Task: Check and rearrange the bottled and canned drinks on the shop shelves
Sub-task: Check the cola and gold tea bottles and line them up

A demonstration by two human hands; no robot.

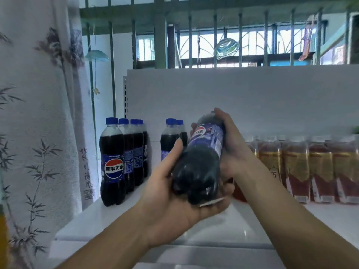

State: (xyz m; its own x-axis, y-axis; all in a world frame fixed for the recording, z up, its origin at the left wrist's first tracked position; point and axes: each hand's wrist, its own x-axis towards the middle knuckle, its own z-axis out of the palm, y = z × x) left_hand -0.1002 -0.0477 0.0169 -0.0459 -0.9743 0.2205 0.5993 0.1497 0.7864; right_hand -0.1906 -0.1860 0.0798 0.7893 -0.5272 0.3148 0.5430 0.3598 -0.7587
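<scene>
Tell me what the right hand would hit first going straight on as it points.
The right hand, gripping the tilted cola bottle, points up-left: likely the two standing cola bottles, else the back panel; depth unclear.

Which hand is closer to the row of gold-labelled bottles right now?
Right. The right hand grips the cola bottle near its top, just left of the gold-labelled bottles; the left hand cups its base, farther left.

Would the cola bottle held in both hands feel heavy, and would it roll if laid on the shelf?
Probably heavy for its size: the cola bottle looks full of dark liquid, with the left hand under its base and the right hand gripping its top. Its round body would likely roll on the smooth white shelf.
</scene>
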